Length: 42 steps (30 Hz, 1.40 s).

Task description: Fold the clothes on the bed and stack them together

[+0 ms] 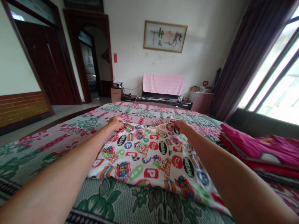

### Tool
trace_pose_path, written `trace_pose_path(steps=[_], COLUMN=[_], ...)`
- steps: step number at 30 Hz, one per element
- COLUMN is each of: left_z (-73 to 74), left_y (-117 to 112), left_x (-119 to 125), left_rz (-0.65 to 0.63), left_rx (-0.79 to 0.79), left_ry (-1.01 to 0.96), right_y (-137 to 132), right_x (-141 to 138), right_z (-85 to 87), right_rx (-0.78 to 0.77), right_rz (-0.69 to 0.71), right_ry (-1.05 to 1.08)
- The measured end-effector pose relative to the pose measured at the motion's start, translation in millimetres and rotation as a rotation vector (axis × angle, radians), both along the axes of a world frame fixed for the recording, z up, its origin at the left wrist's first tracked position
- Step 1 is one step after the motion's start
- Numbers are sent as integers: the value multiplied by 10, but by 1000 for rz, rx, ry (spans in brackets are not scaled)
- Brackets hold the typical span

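Note:
A white cloth garment printed with colourful cartoon dogs and badges lies spread on the patterned bedspread in front of me. Whether it is a shirt or trousers I cannot tell. My left hand pinches its far left corner, fingers closed on the fabric. At the far right corner my right hand grips the cloth in the same way. A small bunched bit of fabric stands up beside the right fingers. The near edge of the garment lies loose, slanting down toward the right.
Folded pink and red clothes are stacked on the right of the bed. Beyond the bed stands a low black cabinet with a pink towel draped over a screen-like shape. A dark curtain hangs beside the window at right.

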<state>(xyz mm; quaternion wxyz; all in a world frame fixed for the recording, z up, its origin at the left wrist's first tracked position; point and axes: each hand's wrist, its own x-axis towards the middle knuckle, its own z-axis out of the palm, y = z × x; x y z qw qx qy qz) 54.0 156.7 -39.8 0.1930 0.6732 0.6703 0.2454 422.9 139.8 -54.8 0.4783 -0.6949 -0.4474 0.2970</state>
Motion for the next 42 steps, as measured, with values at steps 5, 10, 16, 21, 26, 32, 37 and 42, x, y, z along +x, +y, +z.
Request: trace_pose_path(steps=[5,10,16,21,26,32,37,42], left_z=[35,188,168,-33,-29,30,64,74], left_y=[-56,-178,-293,-350,-356,-404,-447,-434], left_x=[-16,-72,-361,-471,-506,-491,-430,-438], left_rz=[17,-66,-285,-438,-493,-541,-461,-478], left_rx=[74,201,187,102,44,53,298,400], left_ry=[-68,45,148,176,224,311,357,392], right_y=[-163,-565,-1223,-1515,-1562,-1536,-1469,-1521], right_x=[-8,175,407,438,297,-2,-40,-43], right_z=[216,417,326,201,315,284,202,277], right_rx=[61,168,109,-53,21,112,197,137], right_rz=[-26,186,415,430,376,632,556,616], right_ry=[164,285,304,37,-339,-724,-846,-802])
